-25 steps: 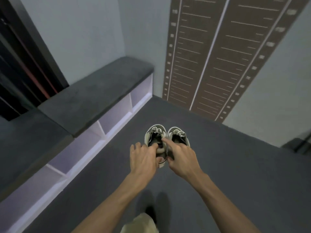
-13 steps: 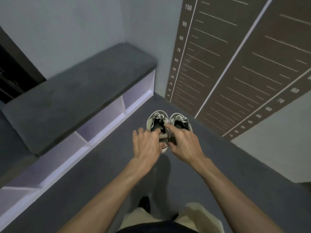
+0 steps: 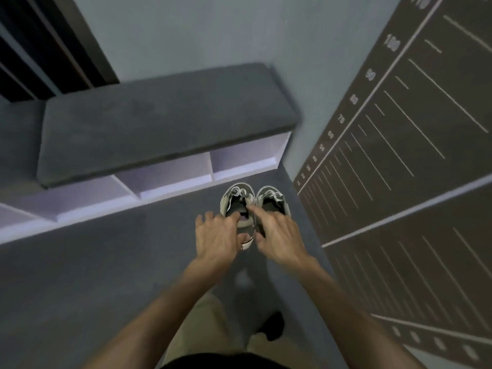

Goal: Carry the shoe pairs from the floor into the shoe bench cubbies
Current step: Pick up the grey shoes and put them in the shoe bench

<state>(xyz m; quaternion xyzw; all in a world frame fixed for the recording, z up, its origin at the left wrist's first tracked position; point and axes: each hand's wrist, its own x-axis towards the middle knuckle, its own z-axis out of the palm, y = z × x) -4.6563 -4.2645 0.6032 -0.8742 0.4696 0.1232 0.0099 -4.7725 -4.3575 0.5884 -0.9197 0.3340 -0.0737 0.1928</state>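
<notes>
A pair of grey sneakers with white soles and laces hangs side by side above the grey floor. My left hand (image 3: pixel 217 235) grips the heel opening of the left sneaker (image 3: pixel 237 206), fingers hooked inside. Fingers of my right hand (image 3: pixel 279 235) are in the right sneaker (image 3: pixel 273 199), holding it the same way. The shoe bench (image 3: pixel 165 123) with a dark grey cushion stands ahead. Its white cubbies (image 3: pixel 239 161) open toward me, and the rightmost one lies just beyond the shoes' toes. The cubbies I can see hold nothing.
A brown height-chart panel (image 3: pixel 399 155) covers the wall on the right, close to the shoes. A pale grey wall (image 3: pixel 186 35) rises behind the bench, with dark vertical slats (image 3: pixel 32 49) at the upper left. My legs and a dark foot (image 3: pixel 274 326) show below.
The view has turned left and dropped closer, so the bench faces me more squarely. Both hands still hold the sneakers, which are nearer the rightmost cubby.
</notes>
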